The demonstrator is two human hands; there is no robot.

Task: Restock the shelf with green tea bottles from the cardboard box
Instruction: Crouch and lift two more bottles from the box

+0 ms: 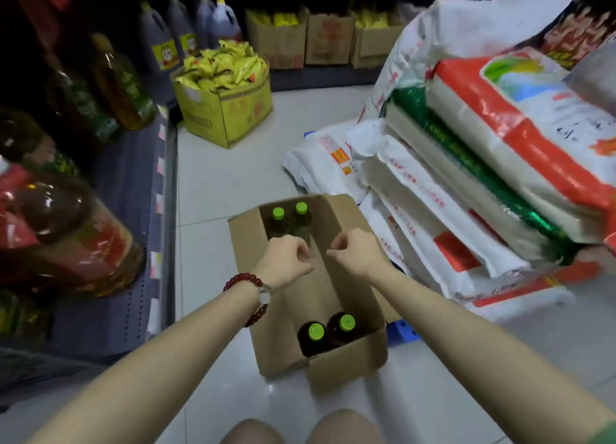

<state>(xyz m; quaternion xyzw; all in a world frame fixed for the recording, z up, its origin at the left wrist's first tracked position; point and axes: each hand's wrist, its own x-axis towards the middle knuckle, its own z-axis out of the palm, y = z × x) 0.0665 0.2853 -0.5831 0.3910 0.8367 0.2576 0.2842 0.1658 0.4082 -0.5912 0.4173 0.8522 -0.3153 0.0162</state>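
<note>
An open cardboard box [280,353] stands on the floor in front of me. Two green tea bottles [316,331] with lime-green caps stand at its near end, and two more [278,214] at its far end. Over the middle of the box my left hand [286,260], with a red bead bracelet on its wrist, and my right hand [356,253] hover close together. Both have their fingers curled in, and I see nothing held in either. The box floor under them is mostly hidden. The grey shelf [133,210] runs along my left.
Large oil bottles [83,243] fill the left shelf. Stacked rice sacks [483,176] crowd the right, touching the box's side. A yellow carton of snack packets [223,110] sits on the floor ahead. A blue object [403,333] pokes out beside the box. My knees [300,430] are at the bottom.
</note>
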